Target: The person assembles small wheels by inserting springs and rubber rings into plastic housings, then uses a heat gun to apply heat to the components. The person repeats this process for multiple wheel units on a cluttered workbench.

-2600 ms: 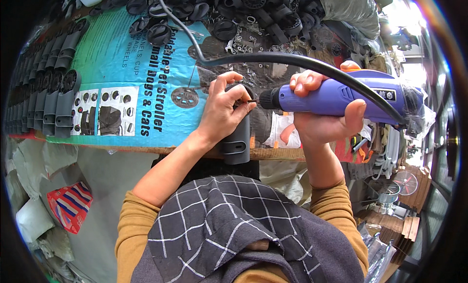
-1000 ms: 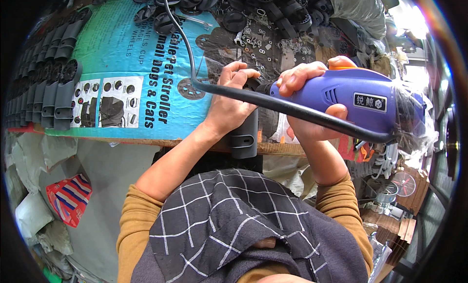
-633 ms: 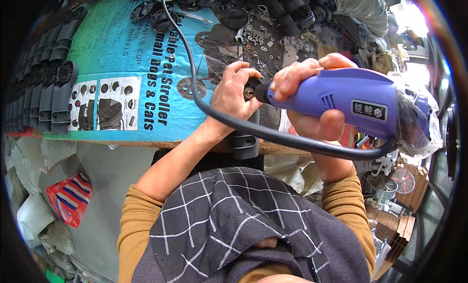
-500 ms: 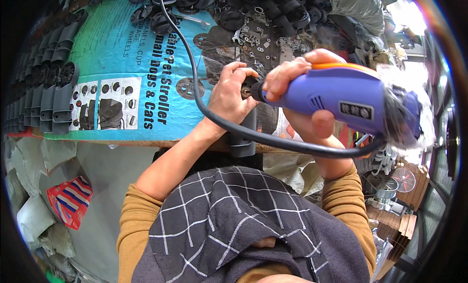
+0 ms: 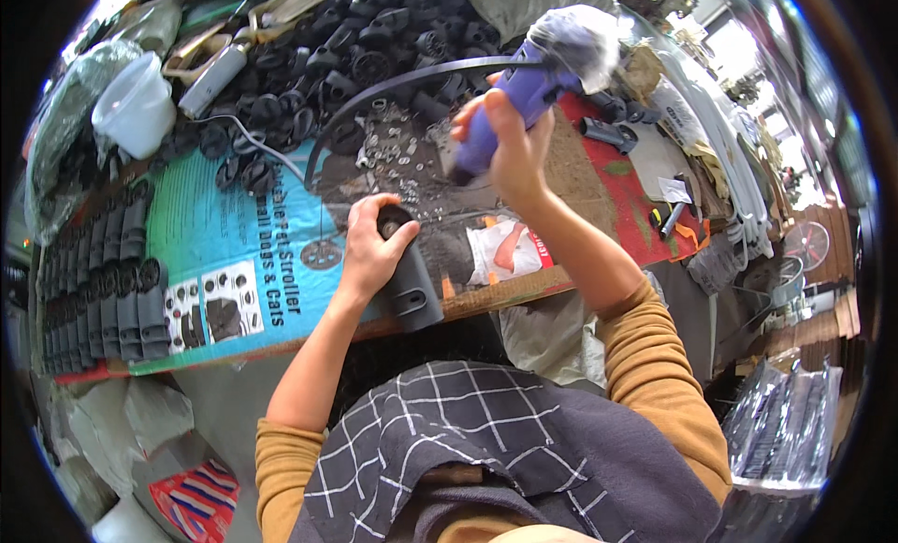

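Observation:
My left hand (image 5: 371, 246) is wrapped around the round upper end of a dark grey plastic part (image 5: 412, 298), which lies on the table with its long lower end at the front edge. A dark round opening shows between thumb and fingers. Up and to the right, my right hand (image 5: 520, 159) grips a purple electric screwdriver (image 5: 536, 85), its rear wrapped in clear plastic. The tool's dark tip points down to the left, apart from the part. Its black cable (image 5: 393, 83) arcs away to the left. Small metal nuts and washers (image 5: 391, 143) lie scattered beyond my left hand.
Rows of similar grey parts (image 5: 122, 311) stand at the left on a blue printed cardboard sheet (image 5: 210, 202). A heap of black plastic parts (image 5: 374, 57) covers the back. A white bucket (image 5: 137, 108) stands back left. Hand tools (image 5: 670, 221) lie at the right.
The screwdriver has lifted off the part and moved away, up and to the right of my left hand. My left hand still holds the grey part. The view has shifted, showing more of the table's back.

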The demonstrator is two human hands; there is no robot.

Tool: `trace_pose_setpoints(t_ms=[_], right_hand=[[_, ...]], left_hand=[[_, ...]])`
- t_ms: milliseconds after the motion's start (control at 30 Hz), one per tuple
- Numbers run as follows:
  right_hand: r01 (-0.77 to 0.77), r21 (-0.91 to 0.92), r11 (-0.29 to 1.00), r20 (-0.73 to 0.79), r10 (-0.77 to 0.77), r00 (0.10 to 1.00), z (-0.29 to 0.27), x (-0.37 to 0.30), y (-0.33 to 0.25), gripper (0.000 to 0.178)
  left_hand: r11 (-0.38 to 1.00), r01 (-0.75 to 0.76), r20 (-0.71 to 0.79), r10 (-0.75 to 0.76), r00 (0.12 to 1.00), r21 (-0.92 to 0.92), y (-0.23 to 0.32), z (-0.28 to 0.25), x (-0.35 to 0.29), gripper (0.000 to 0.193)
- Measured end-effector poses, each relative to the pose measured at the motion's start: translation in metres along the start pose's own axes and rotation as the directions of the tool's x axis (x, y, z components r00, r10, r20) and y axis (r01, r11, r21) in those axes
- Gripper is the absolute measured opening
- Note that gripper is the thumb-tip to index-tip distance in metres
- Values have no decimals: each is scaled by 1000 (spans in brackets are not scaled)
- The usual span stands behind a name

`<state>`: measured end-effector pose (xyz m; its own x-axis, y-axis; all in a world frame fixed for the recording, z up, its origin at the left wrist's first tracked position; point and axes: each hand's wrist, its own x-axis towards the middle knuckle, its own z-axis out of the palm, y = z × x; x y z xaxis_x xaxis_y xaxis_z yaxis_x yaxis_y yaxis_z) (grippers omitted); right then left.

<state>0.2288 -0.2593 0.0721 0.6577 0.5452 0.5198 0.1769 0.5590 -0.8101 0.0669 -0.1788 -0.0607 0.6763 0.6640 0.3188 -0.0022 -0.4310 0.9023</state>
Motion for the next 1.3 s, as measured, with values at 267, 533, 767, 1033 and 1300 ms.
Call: trace_pose_setpoints(t_ms=[267, 533, 767, 1033, 1300], right_hand=[[-363, -919, -153, -391, 239, 889, -199, 19, 55, 63], [-586, -464, 665, 244, 731, 637, -72, -86, 15, 55], [-621, 137, 771, -245, 634, 733, -173, 19, 8, 49], [-227, -837, 497, 94, 539, 837, -114, -32, 34, 32], [-142, -839, 525, 63, 354, 933, -66, -53, 84, 18]], left_hand=[[1000, -10, -35, 10, 999, 2, 2, 1, -2, 21], [986, -83, -295, 123, 947, 145, 48, 29, 26, 26], [997, 72, -160, -78, 984, -39, 35, -6, 50, 12], [864, -356, 410, 197, 890, 356, -1, -3, 38, 52], [785, -481, 408, 321, 855, 390, -16, 14, 87, 30]])
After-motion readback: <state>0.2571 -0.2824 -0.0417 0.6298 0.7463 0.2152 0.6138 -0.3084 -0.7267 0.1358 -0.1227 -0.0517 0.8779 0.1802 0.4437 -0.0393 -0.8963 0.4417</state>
